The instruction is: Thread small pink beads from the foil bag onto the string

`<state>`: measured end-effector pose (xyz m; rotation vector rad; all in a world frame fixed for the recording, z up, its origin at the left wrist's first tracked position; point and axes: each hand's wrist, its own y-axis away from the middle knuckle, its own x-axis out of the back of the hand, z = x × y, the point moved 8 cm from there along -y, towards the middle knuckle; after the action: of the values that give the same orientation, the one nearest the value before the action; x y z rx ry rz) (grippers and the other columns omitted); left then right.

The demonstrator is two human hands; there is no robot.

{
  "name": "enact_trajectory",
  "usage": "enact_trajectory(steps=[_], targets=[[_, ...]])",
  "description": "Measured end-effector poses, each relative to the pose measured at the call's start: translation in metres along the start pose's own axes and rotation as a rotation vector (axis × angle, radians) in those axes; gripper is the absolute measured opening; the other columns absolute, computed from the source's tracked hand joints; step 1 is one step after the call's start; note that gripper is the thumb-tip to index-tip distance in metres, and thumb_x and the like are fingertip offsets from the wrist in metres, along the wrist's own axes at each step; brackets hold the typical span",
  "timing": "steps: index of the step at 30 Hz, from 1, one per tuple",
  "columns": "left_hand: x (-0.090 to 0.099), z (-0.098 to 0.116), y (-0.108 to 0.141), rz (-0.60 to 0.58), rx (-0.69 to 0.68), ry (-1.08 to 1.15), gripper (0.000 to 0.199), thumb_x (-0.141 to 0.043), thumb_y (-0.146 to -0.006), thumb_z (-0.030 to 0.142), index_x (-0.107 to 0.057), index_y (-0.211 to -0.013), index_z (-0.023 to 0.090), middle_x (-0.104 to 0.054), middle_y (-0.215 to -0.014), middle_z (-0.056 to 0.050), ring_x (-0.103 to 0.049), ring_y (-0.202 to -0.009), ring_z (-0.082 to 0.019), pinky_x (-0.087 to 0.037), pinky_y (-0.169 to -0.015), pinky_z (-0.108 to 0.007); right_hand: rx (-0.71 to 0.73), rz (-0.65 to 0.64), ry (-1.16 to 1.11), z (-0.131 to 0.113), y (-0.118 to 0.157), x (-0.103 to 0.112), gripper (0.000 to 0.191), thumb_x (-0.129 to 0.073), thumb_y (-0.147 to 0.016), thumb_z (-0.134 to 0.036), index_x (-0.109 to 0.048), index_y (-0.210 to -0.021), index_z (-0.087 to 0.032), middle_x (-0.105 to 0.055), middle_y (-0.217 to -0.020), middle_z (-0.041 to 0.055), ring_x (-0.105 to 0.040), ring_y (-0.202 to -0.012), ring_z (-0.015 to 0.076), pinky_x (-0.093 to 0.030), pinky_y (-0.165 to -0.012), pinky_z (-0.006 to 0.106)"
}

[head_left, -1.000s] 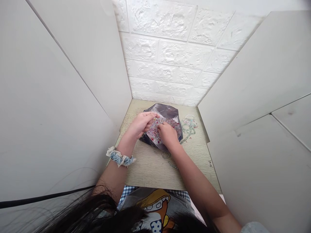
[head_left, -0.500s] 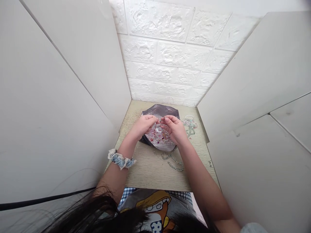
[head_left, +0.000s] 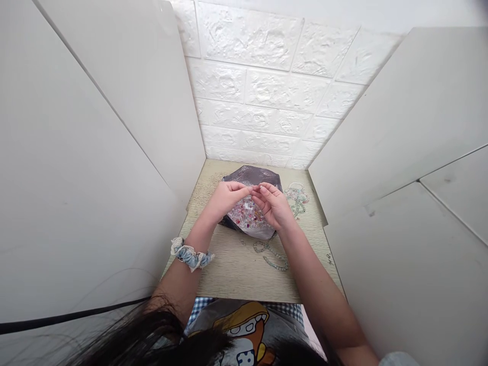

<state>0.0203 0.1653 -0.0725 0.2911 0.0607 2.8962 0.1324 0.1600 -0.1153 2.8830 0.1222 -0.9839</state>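
Note:
Above a dark plastic bag (head_left: 261, 174) on the wooden tabletop, my two hands meet at the fingertips. Loose pink, clear and red beads (head_left: 247, 212) fill the bag's opening. My left hand (head_left: 227, 197) comes in from the left, thumb and forefinger pinched together. My right hand (head_left: 275, 206) pinches from the right, its other fingers curled loosely below. Whatever lies between the fingertips is too small to make out. A strand of pale green beads (head_left: 276, 262) rests in front of the bag, beside my right forearm.
More bead strands (head_left: 298, 198) lie on the table (head_left: 244, 282) to the right of the bag. A few small pieces (head_left: 330, 259) sit near the right edge. White panels (head_left: 125, 101) rise on both sides, with a white brick-pattern wall (head_left: 267, 86) behind.
My left fingers have closed in on my right fingertips, the left thumb now stretched straighter toward them. The bag and bead strands look unmoved.

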Motion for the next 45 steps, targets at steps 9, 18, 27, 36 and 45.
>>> enact_trajectory(steps=[9, 18, 27, 36, 45], targets=[[-0.0009, 0.0031, 0.0012, -0.018, -0.017, -0.014, 0.023, -0.057, -0.066, 0.034, -0.064, -0.069, 0.012, -0.043, -0.043, 0.003, -0.030, -0.041, -0.005, -0.025, -0.042, -0.019, -0.008, -0.020, -0.033, 0.0006, 0.0006, -0.0015, 0.013, -0.063, -0.066, -0.022, -0.055, -0.076, -0.019, -0.065, -0.077, -0.0018, -0.062, -0.074, 0.0071, -0.051, -0.067, 0.014], [-0.0045, -0.0006, -0.0028, -0.096, -0.083, -0.053, 0.031, -0.056, -0.066, 0.040, -0.065, -0.072, 0.011, -0.058, -0.064, -0.002, -0.044, -0.055, -0.008, -0.033, -0.052, -0.020, -0.022, -0.021, -0.023, 0.0021, 0.0008, 0.0001, 0.017, -0.065, -0.064, -0.021, -0.053, -0.077, -0.020, -0.063, -0.075, -0.0034, -0.061, -0.070, 0.0057, -0.051, -0.065, 0.014], [-0.0050, -0.0030, -0.0021, -0.105, -0.089, -0.105, 0.031, -0.054, -0.067, 0.042, -0.064, -0.069, 0.012, -0.051, -0.056, 0.000, -0.037, -0.049, -0.007, -0.028, -0.047, -0.019, -0.029, -0.034, -0.020, 0.0028, 0.0013, -0.0021, 0.016, -0.064, -0.064, -0.021, -0.054, -0.076, -0.019, -0.062, -0.074, -0.0038, -0.060, -0.070, 0.0050, -0.050, -0.066, 0.013], [-0.0062, -0.0013, -0.0010, -0.133, -0.106, -0.105, 0.032, -0.053, -0.068, 0.041, -0.064, -0.072, 0.012, -0.053, -0.059, -0.001, -0.039, -0.053, -0.008, -0.030, -0.049, -0.020, -0.037, -0.047, -0.047, 0.0050, 0.0000, -0.0006, 0.015, -0.064, -0.065, -0.020, -0.055, -0.077, -0.020, -0.062, -0.075, -0.0039, -0.060, -0.071, 0.0047, -0.050, -0.067, 0.013], [-0.0049, 0.0011, -0.0009, -0.114, -0.105, -0.121, 0.031, -0.053, -0.067, 0.041, -0.064, -0.070, 0.011, -0.053, -0.058, -0.001, -0.040, -0.053, -0.008, -0.031, -0.051, -0.020, -0.031, -0.063, -0.070, 0.0040, 0.0003, -0.0016, 0.014, -0.065, -0.065, -0.018, -0.056, -0.076, -0.019, -0.063, -0.073, -0.0033, -0.061, -0.071, 0.0055, -0.051, -0.066, 0.012]])
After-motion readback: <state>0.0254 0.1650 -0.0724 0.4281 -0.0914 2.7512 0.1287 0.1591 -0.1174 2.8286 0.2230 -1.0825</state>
